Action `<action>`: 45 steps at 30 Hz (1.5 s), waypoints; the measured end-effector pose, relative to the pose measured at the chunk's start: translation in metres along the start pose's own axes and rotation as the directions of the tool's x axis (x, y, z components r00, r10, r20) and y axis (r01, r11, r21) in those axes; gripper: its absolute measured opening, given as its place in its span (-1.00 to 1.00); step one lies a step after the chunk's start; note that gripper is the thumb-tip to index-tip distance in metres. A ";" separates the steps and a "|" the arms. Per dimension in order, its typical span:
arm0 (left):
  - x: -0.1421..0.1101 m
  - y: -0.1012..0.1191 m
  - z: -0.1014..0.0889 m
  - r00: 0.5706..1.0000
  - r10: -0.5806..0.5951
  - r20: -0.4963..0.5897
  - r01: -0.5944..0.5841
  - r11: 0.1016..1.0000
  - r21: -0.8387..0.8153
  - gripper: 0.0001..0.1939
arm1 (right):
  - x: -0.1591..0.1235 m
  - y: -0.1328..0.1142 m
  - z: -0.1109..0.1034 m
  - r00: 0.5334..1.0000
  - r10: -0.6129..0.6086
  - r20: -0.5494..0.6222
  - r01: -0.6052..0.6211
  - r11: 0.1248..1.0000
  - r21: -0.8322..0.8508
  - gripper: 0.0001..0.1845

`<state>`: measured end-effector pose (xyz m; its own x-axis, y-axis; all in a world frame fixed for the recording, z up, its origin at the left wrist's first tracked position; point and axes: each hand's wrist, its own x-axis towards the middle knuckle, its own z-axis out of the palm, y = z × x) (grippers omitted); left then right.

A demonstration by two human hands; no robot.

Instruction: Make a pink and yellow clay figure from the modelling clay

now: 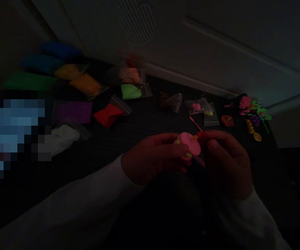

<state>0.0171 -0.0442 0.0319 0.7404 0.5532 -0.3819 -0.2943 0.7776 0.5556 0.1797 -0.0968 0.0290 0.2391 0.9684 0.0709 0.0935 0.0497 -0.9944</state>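
My left hand [152, 154] is closed around a round pink clay cake [187, 141], thumb pressed on its face. Yellow-green clay [188, 155] shows at the cake's edge. A small orange clay bit [194, 138] sits on the pink top. Right beside it, the fingertips of my right hand [228, 163] pinch a small red clay piece [199, 134], which touches or nearly touches the orange bit. Just beyond the hands lies a thin pink modelling tool [195, 123]. The scene is dim, so fine detail is hard to make out.
Bags of coloured clay lie across the dark table [139, 121], among them purple [75, 112], red [108, 115], light green [131, 91] and white [63, 137]. Finished clay flowers [262, 113] and small figures stand at the right. A pale panelled surface [217, 52] rises behind.
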 end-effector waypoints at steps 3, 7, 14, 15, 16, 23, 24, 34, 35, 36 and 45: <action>0.002 0.001 0.001 0.999 0.016 -0.032 -0.015 1.000 0.015 -0.80 | 0.000 0.002 0.000 0.999 -0.044 0.008 0.044 0.998 -0.041 -0.85; 0.000 -0.002 0.004 0.983 0.137 -0.123 -0.110 0.973 0.202 -0.72 | -0.001 -0.001 0.000 0.999 -0.043 -0.008 0.043 0.998 -0.051 -0.85; -0.013 -0.013 0.009 0.769 0.636 -0.056 -0.357 0.502 0.788 -0.51 | -0.006 -0.011 0.002 0.978 -0.207 0.004 0.203 0.955 -0.217 -0.74; -0.014 -0.014 0.009 0.743 0.668 -0.026 -0.360 0.432 0.827 -0.51 | -0.007 -0.012 0.002 0.973 -0.232 0.014 0.228 0.941 -0.249 -0.70; -0.015 -0.015 0.009 0.718 0.696 0.007 -0.361 0.365 0.858 -0.53 | -0.008 -0.013 0.002 0.966 -0.257 0.027 0.254 0.926 -0.278 -0.67; -0.016 -0.012 0.013 0.572 0.793 0.210 -0.373 0.024 0.928 -0.60 | -0.010 -0.019 -0.005 0.880 -0.440 0.179 0.468 0.738 -0.486 -0.53; -0.016 -0.011 0.013 0.564 0.796 0.220 -0.380 0.014 0.925 -0.61 | -0.009 -0.020 -0.006 0.863 -0.466 0.195 0.496 0.708 -0.503 -0.53; -0.015 -0.011 0.013 0.503 0.818 0.281 -0.340 -0.112 0.934 -0.63 | -0.006 -0.023 -0.009 0.813 -0.515 0.272 0.575 0.639 -0.511 -0.52; -0.015 -0.011 0.013 0.503 0.817 0.282 -0.339 -0.114 0.934 -0.62 | -0.006 -0.024 -0.009 0.817 -0.509 0.271 0.569 0.640 -0.517 -0.53; -0.015 -0.011 0.013 0.507 0.815 0.281 -0.336 -0.112 0.935 -0.62 | -0.007 -0.024 -0.009 0.818 -0.508 0.269 0.567 0.636 -0.523 -0.53; -0.017 -0.011 0.013 0.542 0.799 0.260 -0.352 -0.064 0.934 -0.61 | -0.006 -0.025 -0.008 0.827 -0.491 0.274 0.553 0.624 -0.552 -0.60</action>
<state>0.0161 -0.0659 0.0419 0.3233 0.8437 0.4285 0.3222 -0.5239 0.7885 0.1838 -0.1053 0.0538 -0.1124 0.8437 0.5250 0.7239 0.4315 -0.5383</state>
